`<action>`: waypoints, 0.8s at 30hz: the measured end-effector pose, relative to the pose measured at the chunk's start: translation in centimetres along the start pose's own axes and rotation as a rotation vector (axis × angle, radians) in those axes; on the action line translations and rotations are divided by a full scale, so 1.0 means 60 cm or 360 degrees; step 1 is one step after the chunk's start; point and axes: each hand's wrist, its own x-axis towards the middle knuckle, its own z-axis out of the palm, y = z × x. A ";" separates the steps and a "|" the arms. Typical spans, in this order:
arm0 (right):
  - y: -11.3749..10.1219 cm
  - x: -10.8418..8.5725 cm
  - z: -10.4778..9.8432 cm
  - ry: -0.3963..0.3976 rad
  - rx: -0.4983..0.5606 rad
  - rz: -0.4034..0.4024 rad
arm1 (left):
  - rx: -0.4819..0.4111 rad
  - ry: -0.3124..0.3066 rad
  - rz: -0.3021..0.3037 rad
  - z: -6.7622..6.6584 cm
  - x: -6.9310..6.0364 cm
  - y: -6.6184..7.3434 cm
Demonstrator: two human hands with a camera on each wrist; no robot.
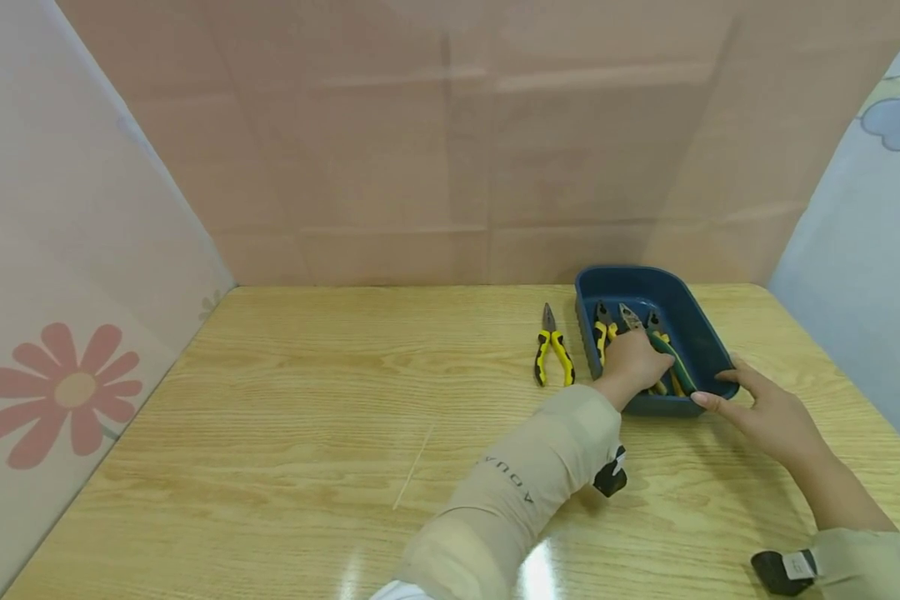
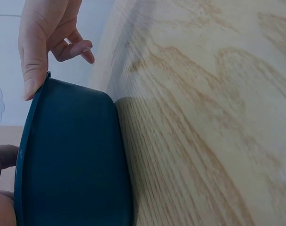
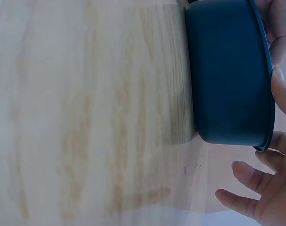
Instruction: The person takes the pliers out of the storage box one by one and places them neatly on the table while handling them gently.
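Note:
In the head view my left hand (image 1: pixel 633 363) reaches over the near side of the blue bin (image 1: pixel 708 340), its fingers curled at green-handled pliers (image 1: pixel 673 363); its grasp is partly hidden. My right hand (image 1: pixel 774 418) holds the near right corner, thumb on the rim. Other pliers (image 1: pixel 601 333) with yellow and black handles lie inside. The left wrist view shows the bin's outer wall (image 2: pixel 72 155), my right hand (image 2: pixel 42 37) and part of my left hand (image 2: pixel 3 207). My right hand's thumb is on the rim in the right wrist view, with fingers (image 3: pixel 249 176) spread beyond the corner.
Left of the bin, yellow and black long-nose pliers (image 1: pixel 552 348) lie on the wooden table (image 1: pixel 307 417), jaws pointing away. A pinkish covering (image 1: pixel 420 150) rises behind the table, and patterned panels (image 1: pixel 67 250) stand at both sides.

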 end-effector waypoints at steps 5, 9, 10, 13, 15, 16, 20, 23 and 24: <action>0.001 0.001 0.003 -0.0028 0.0006 0.0015 | 0.0015 0.0022 -0.0065 0.003 0.001 0.000; 0.002 0.002 0.004 -0.0035 0.0010 0.0016 | 0.0059 0.0026 -0.0132 0.004 0.002 0.003; 0.002 0.002 0.004 -0.0036 0.0010 0.0016 | 0.0075 0.0022 -0.0148 0.004 0.003 0.004; 0.003 0.002 0.003 -0.0041 0.0007 0.0019 | 0.0132 0.0010 -0.0194 0.004 0.005 0.007; 0.003 0.002 0.003 -0.0041 0.0006 0.0018 | 0.0156 0.0016 -0.0223 0.004 0.007 0.009; 0.003 0.002 0.003 -0.0038 0.0005 0.0016 | 0.0164 0.0016 -0.0232 0.004 0.007 0.009; 0.003 0.000 0.003 -0.0026 0.0011 0.0011 | 0.0203 0.0023 -0.0261 0.005 0.007 0.010; 0.003 -0.001 0.004 -0.0022 0.0010 0.0009 | 0.0262 0.0012 -0.0269 0.005 0.006 0.011; 0.003 -0.001 0.004 -0.0023 0.0010 0.0011 | 0.0275 0.0007 -0.0272 0.005 0.006 0.011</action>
